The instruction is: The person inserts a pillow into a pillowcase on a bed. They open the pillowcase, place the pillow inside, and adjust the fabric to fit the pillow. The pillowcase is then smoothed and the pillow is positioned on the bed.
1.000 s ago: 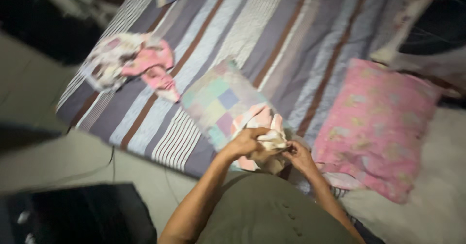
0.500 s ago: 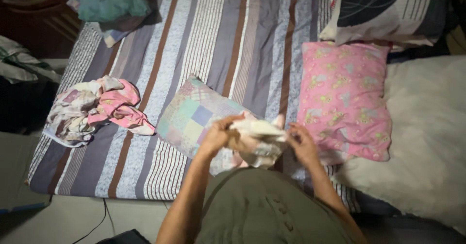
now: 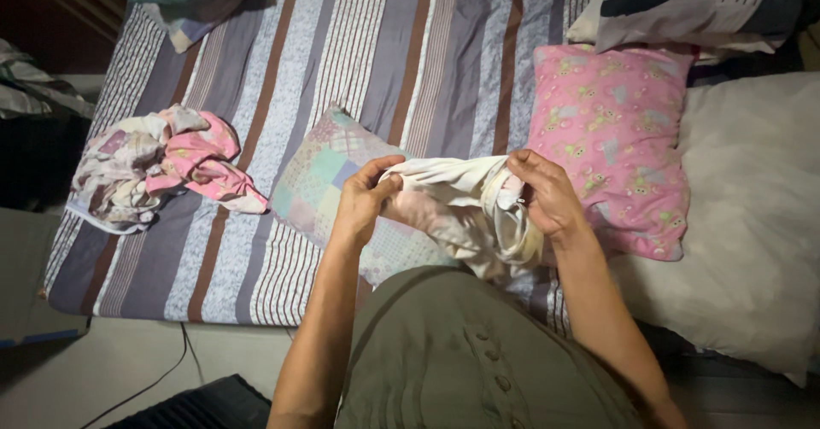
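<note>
My left hand (image 3: pixel 363 200) and my right hand (image 3: pixel 543 194) both grip a cream and pale pink garment (image 3: pixel 457 211), stretched between them above the near edge of the bed. The cloth sags in folds below my right hand. Under it lies a pastel patchwork pillow (image 3: pixel 329 173). My olive green clothing (image 3: pixel 461 356) fills the bottom of the view.
The bed has a striped sheet (image 3: pixel 410 45) in purple, white and brown. A crumpled pink and white pile of clothes (image 3: pixel 158 169) lies at its left. A pink printed pillow (image 3: pixel 611 130) and a white pillow (image 3: pixel 752 215) lie at the right, a dark patterned pillow (image 3: pixel 683 6) behind.
My hands have risen and moved apart, pulling the bunched garment out into a wider span. The view has swung toward the head of the bed.
</note>
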